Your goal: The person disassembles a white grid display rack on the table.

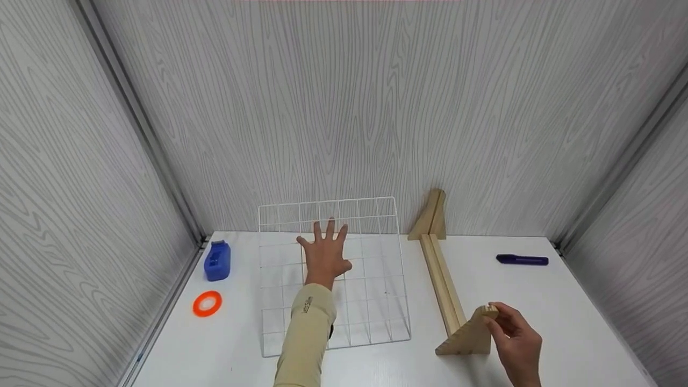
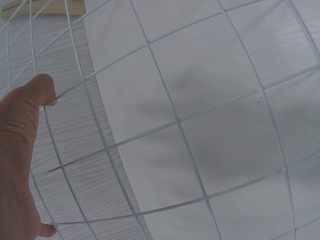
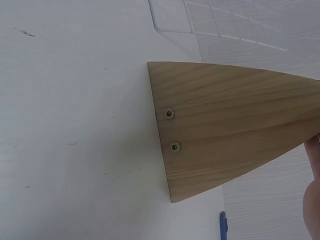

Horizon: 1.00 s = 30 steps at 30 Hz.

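Observation:
My left hand (image 1: 325, 257) lies with fingers spread over a white wire grid panel (image 1: 355, 200). Up close in the left wrist view, the thumb and a fingertip of that hand (image 2: 15, 150) overlap the wires (image 2: 178, 121). On the right, thumb and fingers of my right hand (image 1: 517, 338) pinch the narrow top of a wooden stand's near end plate (image 1: 470, 338). Two wooden rails (image 1: 443, 285) run back from it to a matching far end plate (image 1: 430, 220). Two bolt heads (image 3: 172, 131) show on the near plate's face in the right wrist view.
A blue bottle-like container (image 1: 217, 262) and an orange ring (image 1: 207, 303) lie left of the grid. At the right rests a dark purple marker-like object (image 1: 522, 260). Grey wood-grain walls (image 1: 333, 107) enclose the white table (image 1: 398, 365) at the back and sides.

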Motion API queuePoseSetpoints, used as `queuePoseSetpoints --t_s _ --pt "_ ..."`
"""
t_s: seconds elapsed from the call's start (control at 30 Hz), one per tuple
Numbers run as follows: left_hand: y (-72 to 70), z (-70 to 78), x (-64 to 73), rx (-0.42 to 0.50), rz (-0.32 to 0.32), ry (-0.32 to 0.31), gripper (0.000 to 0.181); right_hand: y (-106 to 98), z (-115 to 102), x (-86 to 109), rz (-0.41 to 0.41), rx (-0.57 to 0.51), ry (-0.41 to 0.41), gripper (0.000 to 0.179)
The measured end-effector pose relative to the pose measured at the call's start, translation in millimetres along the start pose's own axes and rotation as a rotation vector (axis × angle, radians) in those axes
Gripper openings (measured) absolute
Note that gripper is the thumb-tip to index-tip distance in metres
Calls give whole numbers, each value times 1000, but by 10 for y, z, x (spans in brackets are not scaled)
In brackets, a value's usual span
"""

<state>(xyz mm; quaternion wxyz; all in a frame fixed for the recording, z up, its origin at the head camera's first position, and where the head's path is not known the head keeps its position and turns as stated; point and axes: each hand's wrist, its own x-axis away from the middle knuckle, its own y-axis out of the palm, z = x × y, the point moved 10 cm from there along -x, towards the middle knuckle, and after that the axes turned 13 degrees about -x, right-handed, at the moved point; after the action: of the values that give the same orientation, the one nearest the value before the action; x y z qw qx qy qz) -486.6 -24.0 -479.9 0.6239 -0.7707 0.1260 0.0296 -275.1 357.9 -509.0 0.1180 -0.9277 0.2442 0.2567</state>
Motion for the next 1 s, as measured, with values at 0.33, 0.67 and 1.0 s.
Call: queuePoseSetpoints --t_s 0.33,0.67,1.0 --pt "59 -4 15 40 4 53 92 32 -42 -48 1 4 -28 35" --pt "222 31 80 49 -75 95 92 10 43 -56 11 33 24 35" --pt "355 29 136 75 -117 114 91 72 11 -82 -24 37 -19 34"
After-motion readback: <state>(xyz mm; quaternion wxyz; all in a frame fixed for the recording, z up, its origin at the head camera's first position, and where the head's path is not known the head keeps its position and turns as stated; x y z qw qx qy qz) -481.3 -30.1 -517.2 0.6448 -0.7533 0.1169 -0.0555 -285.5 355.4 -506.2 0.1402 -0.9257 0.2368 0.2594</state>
